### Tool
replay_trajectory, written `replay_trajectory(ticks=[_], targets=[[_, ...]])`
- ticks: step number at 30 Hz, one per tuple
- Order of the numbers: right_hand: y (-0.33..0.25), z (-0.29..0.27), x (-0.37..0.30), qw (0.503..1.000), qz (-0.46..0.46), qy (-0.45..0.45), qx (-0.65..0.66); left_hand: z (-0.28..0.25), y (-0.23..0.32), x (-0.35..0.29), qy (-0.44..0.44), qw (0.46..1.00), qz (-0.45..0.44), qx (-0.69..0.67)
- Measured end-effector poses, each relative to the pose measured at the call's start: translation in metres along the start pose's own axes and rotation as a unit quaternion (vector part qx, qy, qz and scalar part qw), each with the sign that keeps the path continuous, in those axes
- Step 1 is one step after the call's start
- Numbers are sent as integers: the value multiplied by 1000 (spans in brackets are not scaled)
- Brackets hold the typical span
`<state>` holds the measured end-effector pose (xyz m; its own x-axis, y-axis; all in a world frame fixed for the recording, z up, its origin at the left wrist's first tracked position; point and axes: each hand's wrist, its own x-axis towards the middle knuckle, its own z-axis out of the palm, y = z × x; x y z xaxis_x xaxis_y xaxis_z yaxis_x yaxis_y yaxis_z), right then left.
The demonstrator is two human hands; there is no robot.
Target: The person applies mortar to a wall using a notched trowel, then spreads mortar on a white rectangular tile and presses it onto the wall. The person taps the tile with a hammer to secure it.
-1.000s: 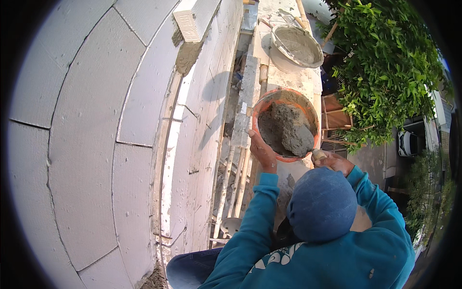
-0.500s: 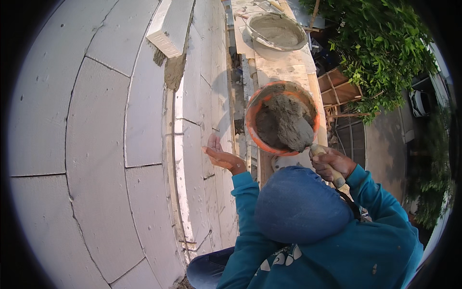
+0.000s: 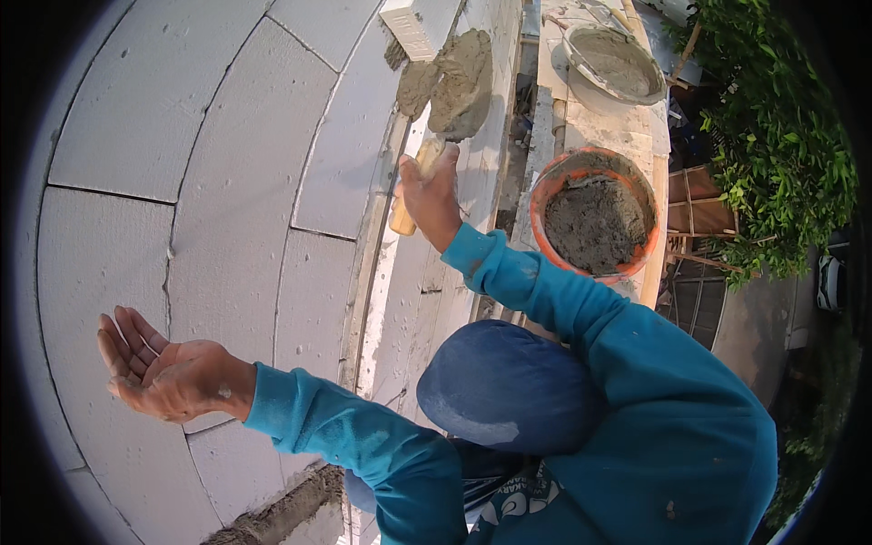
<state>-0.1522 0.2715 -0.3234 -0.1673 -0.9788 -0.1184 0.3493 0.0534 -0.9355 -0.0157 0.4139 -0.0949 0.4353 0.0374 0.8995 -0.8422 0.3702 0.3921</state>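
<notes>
My right hand is wrapped round the wooden handle of a trowel. Wet grey mortar covers the trowel's blade, so the metal hardly shows. The load is beside a white block standing on the wall's top edge, close to mortar at the block's near end. Whether the two patches of mortar touch, I cannot tell. Out to the left, my left hand holds nothing, palm up with fingers stretched out, over the large pale blocks of the wall.
An orange-rimmed bucket with mortar inside stands on the planks to the right. Beyond it is a grey basin of wet mix. Leafy branches and a drop to the ground lie farther right. A mortar strip runs along blocks at lower left.
My right hand has carried the loaded trowel from over the bucket leftward to the wall beside the block. The left hand has swung far out to the left. The view has shifted too.
</notes>
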Motion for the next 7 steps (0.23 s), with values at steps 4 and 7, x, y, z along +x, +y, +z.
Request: replay_trajectory(ticks=[4,7], targets=[[57,69,30,977,122,25,-172,-32,11,95,20,996,53,68],[77,82,43,948,236,-29,-213,-54,17,145,-3,994,78,79]])
